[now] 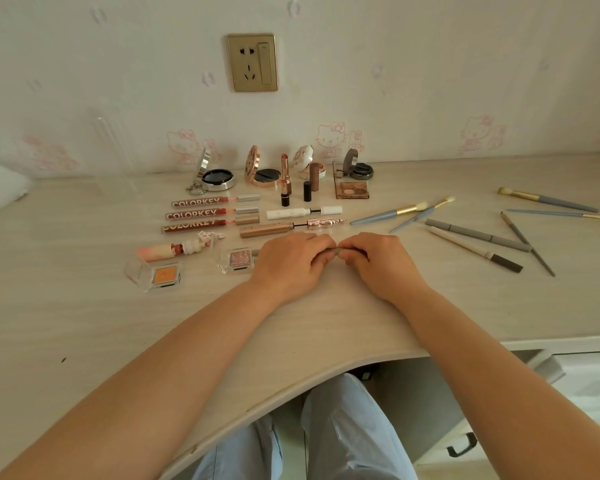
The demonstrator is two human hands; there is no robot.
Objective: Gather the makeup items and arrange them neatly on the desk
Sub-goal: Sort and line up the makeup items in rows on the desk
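Between both sets of curled fingers, a slim grey pencil (336, 251) is gripped level just above the desk (84, 306): left hand (291, 261) on one end, right hand (378, 263) on the other. Just behind lie tidy rows of lip glosses (201, 213), mascaras (291, 228) and compacts (219, 178). Brushes (388, 214) and pencils (478, 234) lie scattered to the right.

bare desk (84, 323) near front edge, makeup rows (212, 213) crowd centre, loose brushes (482, 233) scattered right
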